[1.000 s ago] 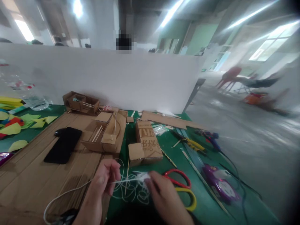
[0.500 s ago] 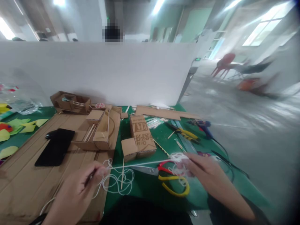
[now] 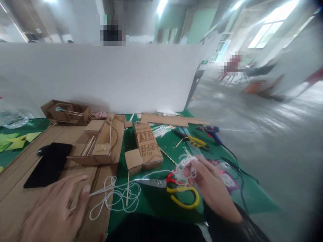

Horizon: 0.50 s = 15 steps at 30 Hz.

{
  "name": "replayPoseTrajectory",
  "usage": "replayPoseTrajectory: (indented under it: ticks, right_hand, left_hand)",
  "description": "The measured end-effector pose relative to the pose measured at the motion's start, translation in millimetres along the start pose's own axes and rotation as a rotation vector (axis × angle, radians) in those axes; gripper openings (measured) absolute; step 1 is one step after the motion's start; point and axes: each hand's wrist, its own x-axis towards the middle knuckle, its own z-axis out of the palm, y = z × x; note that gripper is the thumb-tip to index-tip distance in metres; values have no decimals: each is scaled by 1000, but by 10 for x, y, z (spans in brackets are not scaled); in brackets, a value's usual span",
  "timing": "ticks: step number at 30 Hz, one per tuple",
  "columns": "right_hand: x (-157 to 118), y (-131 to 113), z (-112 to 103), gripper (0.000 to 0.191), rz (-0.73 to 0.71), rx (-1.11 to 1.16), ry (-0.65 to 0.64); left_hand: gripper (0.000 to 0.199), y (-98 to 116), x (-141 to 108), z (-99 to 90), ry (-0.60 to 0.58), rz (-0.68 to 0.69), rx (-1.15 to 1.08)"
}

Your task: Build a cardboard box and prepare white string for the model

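A bunched tangle of white string (image 3: 185,168) is gripped in my right hand (image 3: 210,183), its fingers curled round the loops. From that bunch one slack strand runs left to more loose loops (image 3: 116,196) lying across the table and cardboard edge. My left hand (image 3: 59,205) is over the cardboard sheet (image 3: 101,198), thumb and fingers apart, with string passing close by its thumb. Under the bunch lie scissors (image 3: 157,183) with red and yellow handles, blades pointing left. A thin stick (image 3: 127,191) crosses the loose loops.
A cardboard box (image 3: 148,148) stands mid-table. On the left are a cardboard model (image 3: 103,148), a black phone-like slab (image 3: 49,164) and yellow-green paper (image 3: 15,141). Pliers (image 3: 194,141), a glue gun (image 3: 213,132) with its cable, and thin sticks (image 3: 163,130) lie right. A white partition (image 3: 101,77) rises behind.
The taut strand between my hands has gone slack. My left hand has moved left and down and its fingers have opened. The right hand still holds the bunch. The view has shifted slightly.
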Motion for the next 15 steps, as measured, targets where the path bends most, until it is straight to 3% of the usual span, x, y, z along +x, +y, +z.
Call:
replayPoseTrajectory:
  ticks: [4, 6, 8, 10, 15]
  right_hand:
    - [-52, 70, 178, 30, 23, -22, -164]
    - [-72, 96, 279, 32, 29, -57, -246]
    - [-88, 111, 362, 34, 43, -88, -311]
    - [-97, 117, 414, 35, 68, -106, -357]
    - [-81, 133, 410, 40, 102, -150, -371]
  left_hand:
    - [34, 653, -18, 319, -320, -55, -339]
    - [36, 931, 33, 495, -493, -12, -473]
    - [39, 1108, 102, 633, -570, 16, -573]
    - [27, 1176, 155, 709, -634, 67, -600]
    - [33, 1068, 171, 645, -621, 41, -552]
